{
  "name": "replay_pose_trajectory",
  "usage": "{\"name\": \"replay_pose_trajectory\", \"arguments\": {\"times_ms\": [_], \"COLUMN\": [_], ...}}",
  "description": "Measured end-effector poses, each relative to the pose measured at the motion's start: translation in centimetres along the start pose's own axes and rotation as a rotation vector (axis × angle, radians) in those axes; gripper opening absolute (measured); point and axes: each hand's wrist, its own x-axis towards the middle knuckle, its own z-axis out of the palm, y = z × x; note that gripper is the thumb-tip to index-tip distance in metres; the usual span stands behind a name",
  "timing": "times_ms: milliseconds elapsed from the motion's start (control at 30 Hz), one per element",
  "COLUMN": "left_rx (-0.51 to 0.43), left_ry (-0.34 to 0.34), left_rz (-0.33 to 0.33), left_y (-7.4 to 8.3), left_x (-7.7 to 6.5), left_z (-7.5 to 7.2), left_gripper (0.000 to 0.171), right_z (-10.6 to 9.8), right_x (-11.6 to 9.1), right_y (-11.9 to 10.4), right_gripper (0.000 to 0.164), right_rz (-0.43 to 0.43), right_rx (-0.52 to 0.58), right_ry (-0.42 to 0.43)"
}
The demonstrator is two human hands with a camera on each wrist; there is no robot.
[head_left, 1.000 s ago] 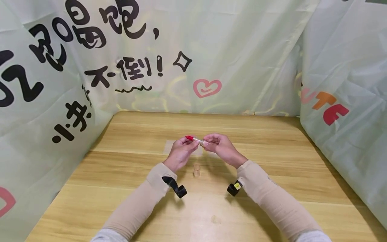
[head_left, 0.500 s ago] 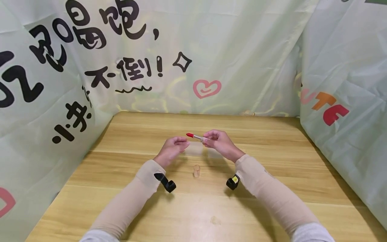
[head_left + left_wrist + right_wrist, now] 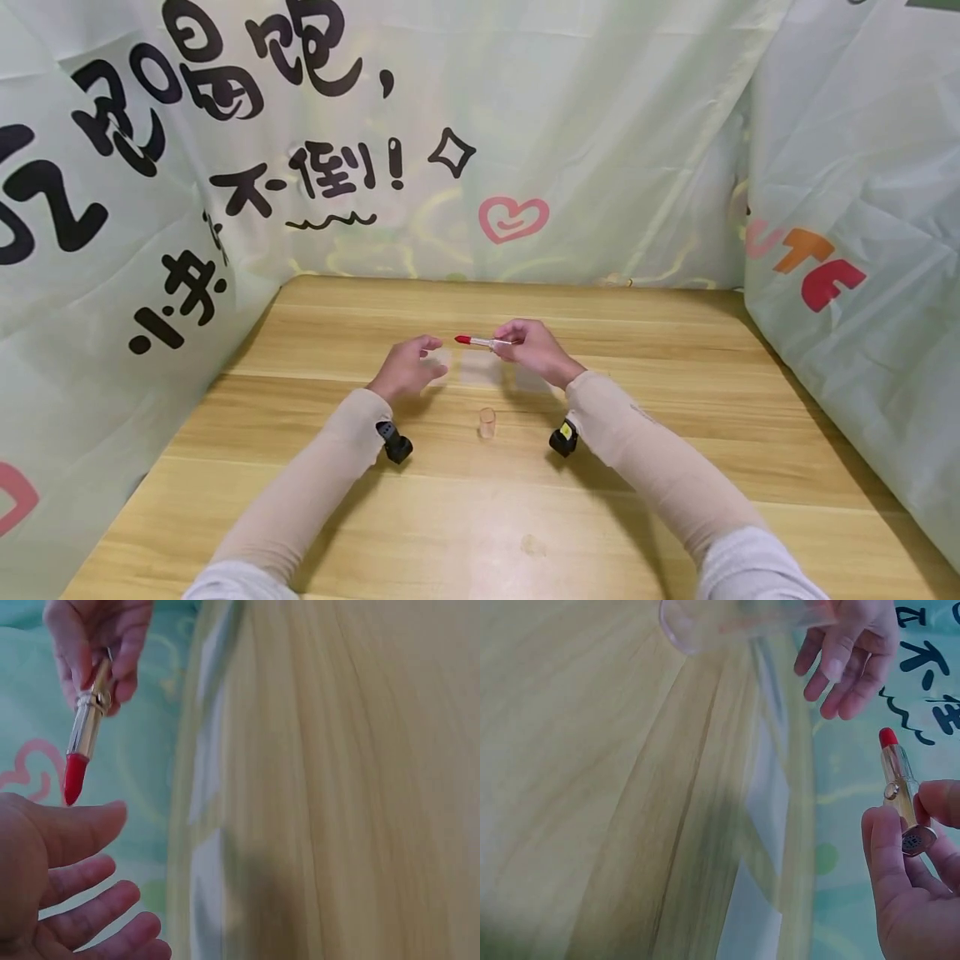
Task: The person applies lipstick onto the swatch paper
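In the head view my right hand pinches the base of a lipstick above the table. Its red bullet is bare and points left. The right wrist view shows fingertips and thumb around the lipstick, with the round base end visible. My left hand is apart from it, thumb and fingers spread with nothing between them. In the left wrist view the red tip lies just beyond the left thumb. A clear cap-like cylinder stands on the wooden table, nearer the body than both hands.
Pale rectangular patches, one of them a white patch, lie on the wooden table beneath the hands. Printed cloth walls enclose the back and sides. A small faint mark shows near the front.
My left hand has let go of the lipstick and drawn back leftward, its fingers spreading. The right hand keeps the lipstick and has shifted slightly left.
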Motion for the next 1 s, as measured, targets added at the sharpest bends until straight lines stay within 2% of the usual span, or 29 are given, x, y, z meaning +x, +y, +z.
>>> {"name": "replay_pose_trajectory", "arguments": {"times_ms": [267, 567, 733, 1000], "left_rx": [0.188, 0.336, 0.356, 0.329], "left_ry": [-0.079, -0.132, -0.142, -0.139], "left_rz": [-0.001, 0.055, 0.056, 0.042], "left_y": [-1.9, -3.4, -3.3, -3.4], "left_x": [1.3, 2.2, 2.3, 2.8], "left_z": [-1.1, -1.9, -1.7, -1.9], "left_gripper": [0.049, 0.045, 0.037, 0.037], "right_z": [0.4, 1.2, 1.5, 2.2], "right_x": [1.0, 2.1, 2.6, 3.3], "right_y": [0.3, 0.6, 1.1, 0.7], "right_gripper": [0.016, 0.012, 0.010, 0.009], "right_rz": [-0.051, -0.087, -0.096, -0.123], "right_rx": [-0.243, -0.367, -0.405, -0.452], "right_ry": [0.029, -0.013, -0.034, -0.062]}}
